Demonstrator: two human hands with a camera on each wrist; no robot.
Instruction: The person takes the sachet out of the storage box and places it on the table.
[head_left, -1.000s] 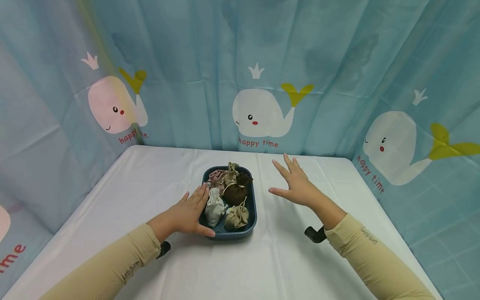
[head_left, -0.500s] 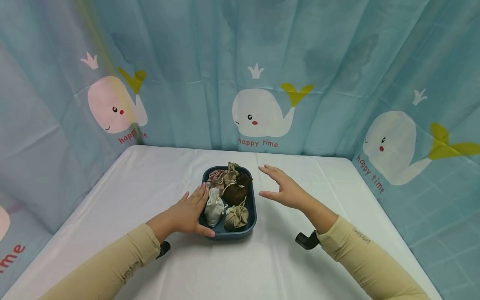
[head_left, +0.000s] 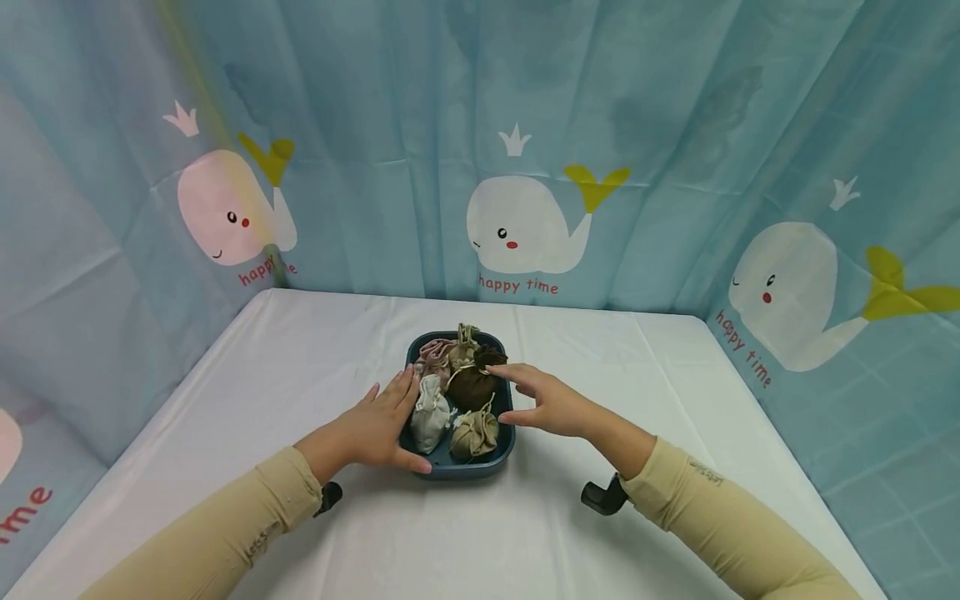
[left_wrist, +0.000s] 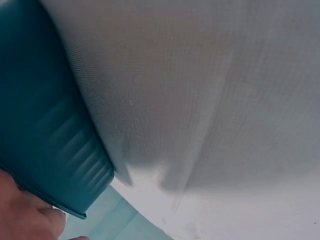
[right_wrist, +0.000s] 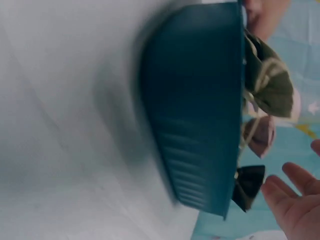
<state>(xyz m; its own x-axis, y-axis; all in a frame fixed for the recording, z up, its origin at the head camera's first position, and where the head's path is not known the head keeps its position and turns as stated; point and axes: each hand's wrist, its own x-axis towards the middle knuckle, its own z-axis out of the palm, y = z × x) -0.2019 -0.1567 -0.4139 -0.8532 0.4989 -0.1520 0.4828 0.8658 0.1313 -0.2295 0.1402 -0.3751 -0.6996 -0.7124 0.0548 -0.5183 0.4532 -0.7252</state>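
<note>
In the middle of the white table point(head_left: 480, 542), seen from the head, stands a dark blue bin point(head_left: 465, 472) with five small drawstring pouches in it. A pale grey pouch point(head_left: 431, 418) lies at the left, an olive pouch point(head_left: 475, 437) at the front right, a dark brown pouch point(head_left: 471, 390) behind that, and a pink pouch point(head_left: 434, 357) and a beige pouch point(head_left: 462, 352) at the back. The left hand point(head_left: 375, 425) rests along the bin's left rim, fingers straight and thumb set apart toward the front corner. The right hand point(head_left: 553, 406) is at the opposite rim, fingers reaching out above the brown pouch and thumb apart from them near the olive pouch; it grips nothing. Both arms wear tan sleeves point(head_left: 678, 487), and behind the table hangs a blue curtain point(head_left: 352, 225) printed with whales.

From the left wrist, the bin's ribbed outer wall fills the left side, with part of the left hand at its rim in the lower corner; how its fingers lie cannot be told there.

From the right wrist, the right hand's fingers are extended just beside the brown pouch's gathered top, whether touching or not I cannot tell, while the olive and pink pouches rise above the rim
</note>
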